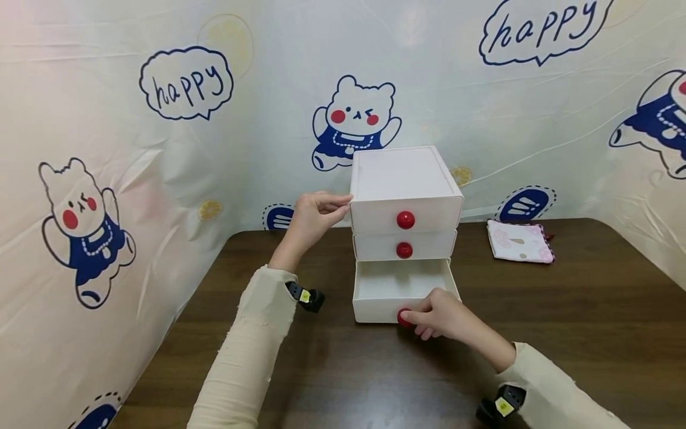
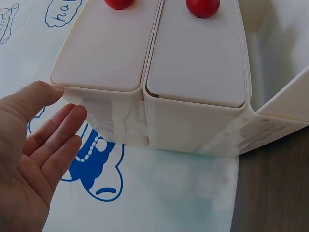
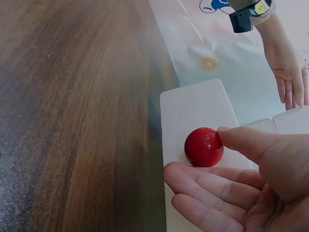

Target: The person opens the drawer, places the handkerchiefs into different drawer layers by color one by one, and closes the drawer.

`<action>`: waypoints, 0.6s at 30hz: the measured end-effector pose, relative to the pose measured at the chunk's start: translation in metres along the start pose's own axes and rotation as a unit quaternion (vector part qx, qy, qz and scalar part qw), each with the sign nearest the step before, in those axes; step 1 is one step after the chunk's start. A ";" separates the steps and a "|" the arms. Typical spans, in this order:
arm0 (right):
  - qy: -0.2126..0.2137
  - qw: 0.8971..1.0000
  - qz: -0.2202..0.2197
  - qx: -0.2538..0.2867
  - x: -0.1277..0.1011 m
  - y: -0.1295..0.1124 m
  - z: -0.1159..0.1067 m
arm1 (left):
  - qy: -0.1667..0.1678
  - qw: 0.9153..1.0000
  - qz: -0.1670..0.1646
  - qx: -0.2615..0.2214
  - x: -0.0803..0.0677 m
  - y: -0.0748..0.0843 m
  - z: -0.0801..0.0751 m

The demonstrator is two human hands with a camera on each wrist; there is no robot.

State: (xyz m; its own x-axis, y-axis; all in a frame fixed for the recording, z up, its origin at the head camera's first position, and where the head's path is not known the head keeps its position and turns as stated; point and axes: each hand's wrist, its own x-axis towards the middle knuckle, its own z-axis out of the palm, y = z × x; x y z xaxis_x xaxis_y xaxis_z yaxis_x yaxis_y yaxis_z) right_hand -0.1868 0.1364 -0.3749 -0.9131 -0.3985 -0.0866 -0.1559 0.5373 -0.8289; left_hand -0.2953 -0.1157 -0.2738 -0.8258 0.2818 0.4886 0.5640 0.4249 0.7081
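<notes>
A white three-drawer box [image 1: 405,173] with red round knobs stands on the table. Its bottom drawer [image 1: 377,310] is pulled out, and the inside that shows holds nothing. My right hand [image 1: 442,316] is at that drawer's red knob [image 3: 203,147], pinching it with the thumb on one side and fingers on the other. My left hand [image 1: 316,217] touches the top left front corner of the box. In the left wrist view, its thumb [image 2: 36,96] rests at the front edge while the other fingers extend beside the side wall. Both upper drawers are closed.
A folded white and pink patterned cloth [image 1: 520,241] lies on the brown wooden table [image 1: 563,304], right of the box. Behind the table hangs a pale sheet [image 1: 278,119] printed with bears and lettering. Each wrist carries a black camera [image 1: 306,297].
</notes>
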 end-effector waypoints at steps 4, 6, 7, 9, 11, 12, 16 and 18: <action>-0.001 1.000 0.005 0.006 -0.004 -0.002 0.000 | -0.001 1.000 0.002 0.000 0.000 0.000 0.000; -0.004 1.000 0.005 0.004 -0.006 -0.002 0.000 | 0.000 1.000 0.001 -0.001 0.000 0.000 0.000; -0.006 1.000 0.004 0.002 -0.007 -0.002 0.000 | 0.000 1.000 0.001 -0.002 0.000 0.000 0.000; -0.011 1.000 0.001 -0.001 -0.009 -0.003 0.000 | 0.000 1.000 0.001 -0.005 0.000 0.000 0.000; -0.015 1.000 -0.003 -0.003 -0.011 -0.004 0.001 | 0.000 1.000 0.002 -0.009 0.000 0.000 0.000; -0.017 1.000 -0.005 -0.003 -0.012 -0.004 0.001 | 0.000 1.000 0.002 -0.010 0.000 0.000 0.000; -0.027 1.000 -0.013 -0.003 -0.017 -0.004 0.002 | 0.000 1.000 0.002 -0.009 0.000 0.000 0.000; -0.030 0.999 -0.014 -0.005 -0.019 -0.004 0.002 | 0.000 1.000 0.001 -0.006 0.000 0.000 0.000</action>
State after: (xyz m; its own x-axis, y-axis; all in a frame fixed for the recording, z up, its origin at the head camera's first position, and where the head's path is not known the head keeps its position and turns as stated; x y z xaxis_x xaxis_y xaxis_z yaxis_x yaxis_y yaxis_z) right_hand -0.1683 0.1402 -0.3714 -0.8844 -0.4565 -0.0969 -0.1841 0.5323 -0.8263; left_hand -0.2954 -0.1151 -0.2737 -0.8251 0.2831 0.4890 0.5650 0.4137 0.7139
